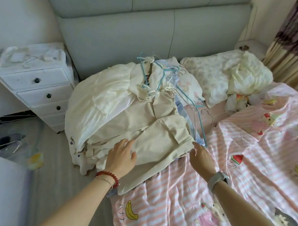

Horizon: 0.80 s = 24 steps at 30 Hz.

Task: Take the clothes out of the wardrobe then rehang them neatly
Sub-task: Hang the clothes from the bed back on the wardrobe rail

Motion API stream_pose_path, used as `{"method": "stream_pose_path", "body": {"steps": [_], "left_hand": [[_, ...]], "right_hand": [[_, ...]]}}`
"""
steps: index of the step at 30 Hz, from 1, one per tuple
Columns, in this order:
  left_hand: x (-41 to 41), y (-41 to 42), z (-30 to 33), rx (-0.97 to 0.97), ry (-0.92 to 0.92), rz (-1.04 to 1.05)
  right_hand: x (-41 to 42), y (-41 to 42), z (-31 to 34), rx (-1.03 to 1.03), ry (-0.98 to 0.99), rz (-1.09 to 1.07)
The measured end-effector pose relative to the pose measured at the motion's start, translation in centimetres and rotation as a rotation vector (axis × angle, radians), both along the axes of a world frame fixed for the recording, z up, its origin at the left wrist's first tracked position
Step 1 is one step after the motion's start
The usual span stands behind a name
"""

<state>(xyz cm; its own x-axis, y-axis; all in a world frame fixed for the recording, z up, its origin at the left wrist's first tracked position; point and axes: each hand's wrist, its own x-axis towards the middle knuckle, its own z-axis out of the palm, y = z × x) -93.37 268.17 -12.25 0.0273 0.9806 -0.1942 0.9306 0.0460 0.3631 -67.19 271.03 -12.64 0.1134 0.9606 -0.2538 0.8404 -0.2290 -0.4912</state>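
A pile of cream and white clothes (123,107) lies on the bed, still on wire hangers (158,78) whose blue and white hooks bunch at the far end near the headboard. A beige garment (160,137) lies on top of the pile. My left hand (121,157), with a red bead bracelet at the wrist, rests flat on the near edge of that garment, fingers spread. My right hand (201,157), with a grey watch at the wrist, reaches to the garment's right corner with relaxed fingers, just touching the edge.
A pink striped cartoon blanket (237,182) covers the bed on the right. Pillows (224,74) lie by the padded headboard (119,30). A white drawer unit (39,90) stands at the left, with loose items on the floor (17,143) beside it. Curtains (296,40) hang at the far right.
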Motion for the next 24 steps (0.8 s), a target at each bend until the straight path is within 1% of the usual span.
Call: {"method": "stream_pose_path", "body": {"steps": [3,7,10,12,16,18,22,24], "left_hand": [[1.2,4.4,-3.8,-0.066,0.009,-0.018],[2.7,9.0,-9.0,-0.106,-0.027,-0.002],[3.2,10.7,-12.3,-0.159,0.025,-0.031],[3.0,11.2,-14.0,-0.191,0.073,-0.068],[2.5,11.5,-16.0,-0.28,0.05,-0.058],[2.4,11.5,-16.4,-0.3,0.035,-0.045],[2.3,11.5,-16.1,-0.296,0.0,-0.045],[2.3,11.5,-15.3,-0.278,-0.041,-0.022]], "right_hand": [[1.2,4.7,-3.3,-0.081,0.057,-0.048],[2.8,10.3,-8.0,-0.15,0.139,-0.21],[3.9,13.0,-11.0,-0.215,0.199,-0.332],[4.0,14.0,-12.7,-0.219,0.241,-0.398],[3.8,14.7,-14.7,-0.162,0.253,-0.453],[3.8,14.7,-15.1,-0.089,0.274,-0.479],[2.2,13.6,-14.6,0.067,0.462,-0.596],[1.0,11.9,-14.1,0.178,0.487,-0.618]]}}
